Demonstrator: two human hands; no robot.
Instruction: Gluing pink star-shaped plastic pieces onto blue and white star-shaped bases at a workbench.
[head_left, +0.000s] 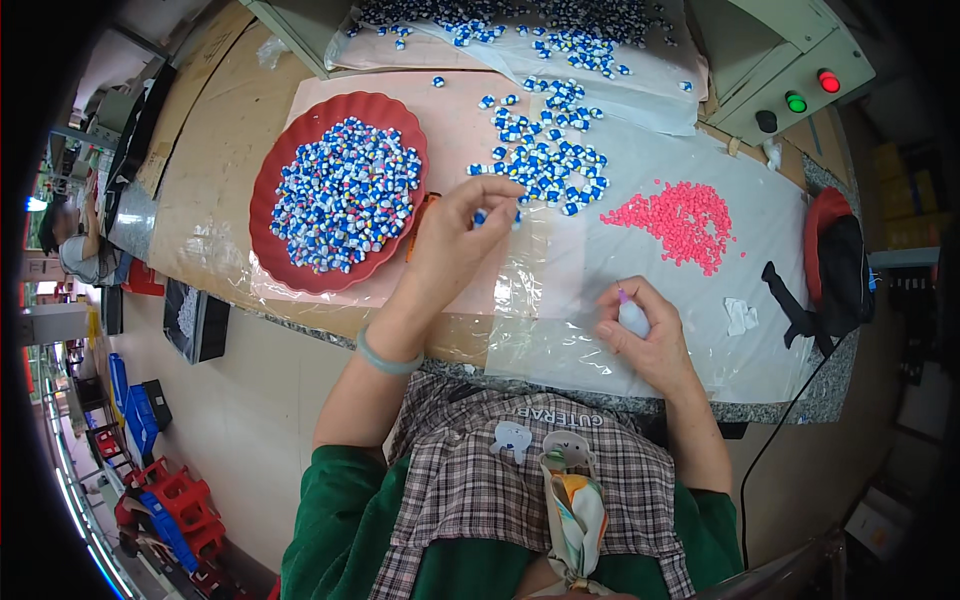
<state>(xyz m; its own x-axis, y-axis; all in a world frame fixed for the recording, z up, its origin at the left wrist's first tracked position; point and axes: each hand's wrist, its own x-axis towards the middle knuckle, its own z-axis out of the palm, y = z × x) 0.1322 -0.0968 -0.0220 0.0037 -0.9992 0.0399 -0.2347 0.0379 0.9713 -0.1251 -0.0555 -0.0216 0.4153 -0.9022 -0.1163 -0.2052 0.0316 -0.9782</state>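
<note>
My left hand (455, 235) is closed in a pinch beside the scattered pieces, with a small blue-and-white piece (481, 217) at its fingers. In my right hand (655, 340) sits a small translucent squeeze bottle (632, 318) with a purple tip, held upright between thumb and fingers. Beyond the left hand, many loose blue-and-white pieces (555, 160) spread over the plastic sheet. A pile of tiny pink pieces (690, 225) lies past the right hand. On the left, a red scalloped tray (265, 215) is heaped with blue-and-white pieces, some showing pink or yellow spots.
At the back stands a grey machine (790, 75) with lit red and green buttons, more pieces lying on its sheeted bed. A crumpled white scrap (740, 316) rests at the right, near a black cloth (835, 275) over a red container. A person (80, 240) is far left.
</note>
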